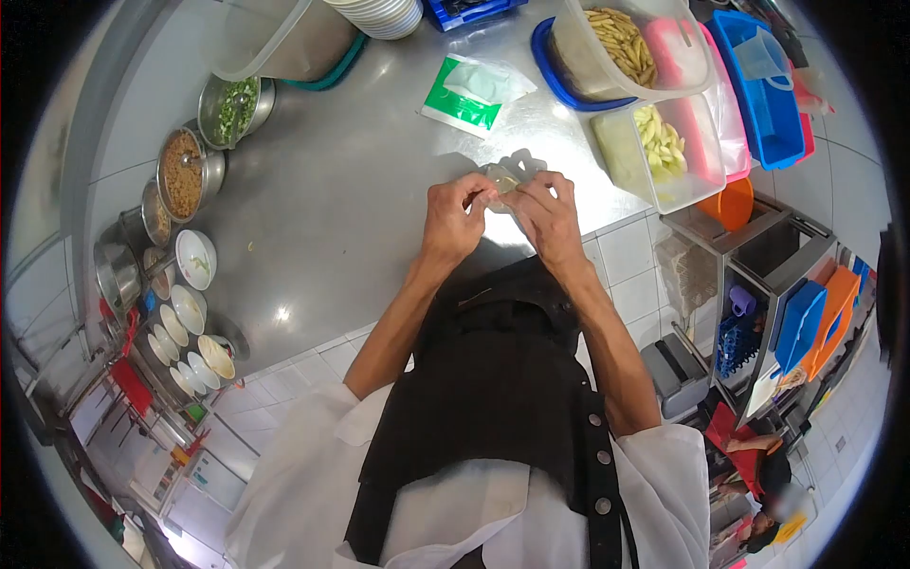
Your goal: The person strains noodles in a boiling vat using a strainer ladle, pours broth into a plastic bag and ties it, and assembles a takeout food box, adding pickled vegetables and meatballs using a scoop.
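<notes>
From where I stand, the person in the black apron (483, 408) works at the steel tabletop (332, 190), both hands close together over its near edge, toward the right. The left hand (453, 220) has a narrow grip, thumb and fingertips pinched on a small clear item (501, 180), and the right hand (548, 220) pinches it from the other side. The fingers partly cover it, so I cannot tell just what it is.

Beyond the hands lies a green-and-white packet (462, 106). Near the right hand, a clear tub (618, 156) of pale cut pieces takes up the near right corner, blocking that side; behind it stands a larger tub (580, 64) of yellowish strips. Along the left edge crowd metal bowls, one (210, 126) with chopped greens, another (214, 173) with brown crumbs, then white bowls (190, 309). Stacked white containers (384, 14) stand toward the far edge.
</notes>
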The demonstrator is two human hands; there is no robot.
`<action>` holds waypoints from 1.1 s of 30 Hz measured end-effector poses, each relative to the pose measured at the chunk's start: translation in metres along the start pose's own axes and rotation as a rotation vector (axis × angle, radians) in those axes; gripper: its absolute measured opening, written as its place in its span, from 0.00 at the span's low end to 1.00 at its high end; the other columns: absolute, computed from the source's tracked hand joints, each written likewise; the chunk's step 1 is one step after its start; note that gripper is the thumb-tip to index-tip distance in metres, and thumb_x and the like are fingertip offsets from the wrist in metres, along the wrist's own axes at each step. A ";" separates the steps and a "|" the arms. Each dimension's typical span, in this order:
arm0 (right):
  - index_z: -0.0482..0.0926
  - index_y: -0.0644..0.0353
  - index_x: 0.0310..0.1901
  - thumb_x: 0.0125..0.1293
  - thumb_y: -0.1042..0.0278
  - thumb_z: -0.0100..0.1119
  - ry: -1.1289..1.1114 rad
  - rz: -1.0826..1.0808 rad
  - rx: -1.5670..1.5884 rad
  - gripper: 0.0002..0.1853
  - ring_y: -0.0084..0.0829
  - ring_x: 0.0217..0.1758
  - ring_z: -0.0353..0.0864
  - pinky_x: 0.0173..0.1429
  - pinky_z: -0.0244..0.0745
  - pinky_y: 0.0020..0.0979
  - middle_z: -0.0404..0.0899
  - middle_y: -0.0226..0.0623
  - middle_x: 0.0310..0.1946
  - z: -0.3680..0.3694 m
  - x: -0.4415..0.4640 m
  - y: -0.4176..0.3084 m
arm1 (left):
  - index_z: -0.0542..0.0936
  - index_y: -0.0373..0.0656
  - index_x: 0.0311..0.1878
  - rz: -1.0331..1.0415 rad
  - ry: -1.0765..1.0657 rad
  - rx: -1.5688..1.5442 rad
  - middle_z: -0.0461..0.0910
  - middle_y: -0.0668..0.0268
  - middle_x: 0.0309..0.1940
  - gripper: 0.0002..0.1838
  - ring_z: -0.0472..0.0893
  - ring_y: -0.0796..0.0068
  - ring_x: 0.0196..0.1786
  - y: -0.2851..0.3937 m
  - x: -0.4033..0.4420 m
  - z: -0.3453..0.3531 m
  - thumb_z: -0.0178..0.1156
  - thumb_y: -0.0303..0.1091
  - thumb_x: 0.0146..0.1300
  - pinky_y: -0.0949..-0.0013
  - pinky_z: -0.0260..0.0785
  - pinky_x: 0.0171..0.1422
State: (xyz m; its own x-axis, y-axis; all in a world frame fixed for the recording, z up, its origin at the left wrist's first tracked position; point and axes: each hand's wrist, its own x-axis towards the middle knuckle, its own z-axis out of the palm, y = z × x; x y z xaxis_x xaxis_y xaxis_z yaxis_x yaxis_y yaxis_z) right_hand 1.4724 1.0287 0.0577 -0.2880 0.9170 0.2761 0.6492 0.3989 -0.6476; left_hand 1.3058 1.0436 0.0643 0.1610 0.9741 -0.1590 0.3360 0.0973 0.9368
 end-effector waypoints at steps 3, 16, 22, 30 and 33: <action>0.81 0.56 0.34 0.52 0.72 0.66 0.058 -0.064 -0.077 0.07 0.37 0.43 0.71 0.49 0.64 0.37 0.76 0.30 0.36 0.006 -0.009 0.000 | 0.78 0.32 0.33 0.016 0.027 -0.004 0.73 0.68 0.19 0.03 0.66 0.86 0.23 -0.001 -0.002 0.002 0.59 0.23 0.61 0.77 0.60 0.26; 0.87 0.47 0.36 0.48 0.72 0.71 0.222 0.456 0.279 0.11 0.36 0.42 0.66 0.47 0.65 0.34 0.73 0.34 0.35 0.021 -0.012 -0.015 | 0.80 0.35 0.35 0.339 -0.088 0.219 0.75 0.55 0.28 0.06 0.74 0.53 0.32 0.013 0.007 -0.003 0.56 0.19 0.54 0.61 0.67 0.37; 0.88 0.41 0.32 0.45 0.69 0.73 0.100 0.563 0.258 0.11 0.41 0.43 0.68 0.46 0.67 0.39 0.77 0.34 0.33 0.018 -0.010 -0.013 | 0.79 0.35 0.34 0.395 -0.127 0.301 0.75 0.56 0.29 0.06 0.74 0.54 0.35 0.017 0.001 -0.006 0.53 0.19 0.56 0.61 0.67 0.40; 0.86 0.41 0.30 0.50 0.65 0.68 -0.077 0.640 0.286 0.05 0.41 0.50 0.62 0.50 0.60 0.48 0.76 0.27 0.37 0.010 -0.011 -0.019 | 0.77 0.34 0.32 0.420 -0.096 0.368 0.75 0.57 0.28 0.02 0.73 0.58 0.32 0.013 -0.008 -0.005 0.54 0.20 0.58 0.62 0.66 0.37; 0.85 0.45 0.28 0.51 0.67 0.64 -0.031 0.579 0.188 0.03 0.40 0.51 0.62 0.51 0.58 0.48 0.75 0.28 0.37 0.014 -0.012 -0.028 | 0.76 0.33 0.32 0.172 -0.140 0.304 0.74 0.56 0.25 0.04 0.73 0.61 0.28 0.020 -0.011 -0.004 0.56 0.24 0.61 0.63 0.64 0.35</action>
State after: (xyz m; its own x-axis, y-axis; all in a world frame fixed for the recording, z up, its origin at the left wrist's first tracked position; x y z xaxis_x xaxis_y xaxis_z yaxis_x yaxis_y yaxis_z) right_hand 1.4479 1.0064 0.0620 0.0528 0.9827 -0.1777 0.5715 -0.1757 -0.8015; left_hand 1.3074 1.0356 0.0856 0.3568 0.9317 -0.0683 0.5497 -0.1502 0.8218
